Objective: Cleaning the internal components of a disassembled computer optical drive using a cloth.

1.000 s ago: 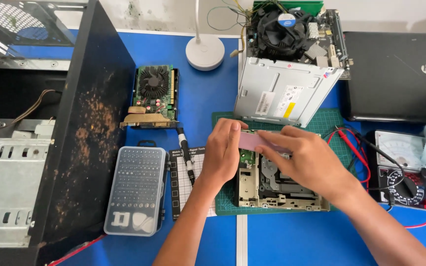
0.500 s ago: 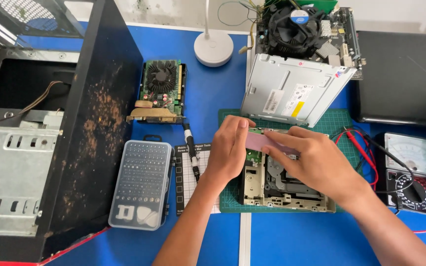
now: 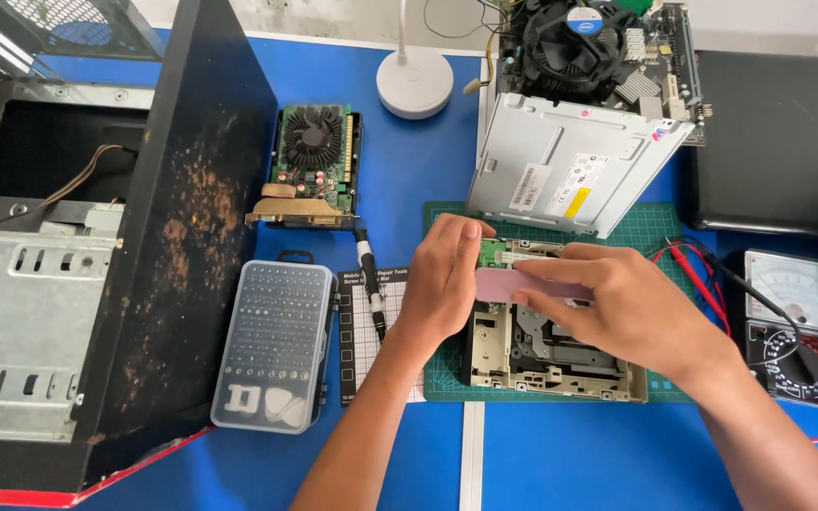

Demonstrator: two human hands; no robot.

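- Between the fingertips of both hands: a flat pink bar [image 3: 513, 283], held level, one end pinched by each hand.
- Left hand [image 3: 445, 279] curled shut on the bar's left end, thumb up top, knuckles toward the camera.
- Right hand [image 3: 629, 305] clamped on the bar's right end, index finger stretched along its upper edge.
- Directly beneath: an opened optical drive [image 3: 549, 352], beige frame, small green circuit board showing at the rear behind the bar.
- Under the drive: a green cutting mat [image 3: 655, 232] on the blue table [image 3: 418, 180].
- Leaning behind the mat: the drive's grey metal cover [image 3: 570, 170], propped against a motherboard with a fan cooler [image 3: 575, 43].
- Left of the left wrist: a screwdriver [image 3: 369, 276] lying on a gridded screw mat [image 3: 360, 331]; next to that a clear bit case [image 3: 275, 345].
- Farther left: a graphics card [image 3: 312, 166] and a dusty black computer case [image 3: 97, 255].
- Right edge: an analogue multimeter [image 3: 797, 326] with red and black leads, a closed black laptop [image 3: 778, 142] above it.
- Top centre: a white lamp base [image 3: 415, 83].
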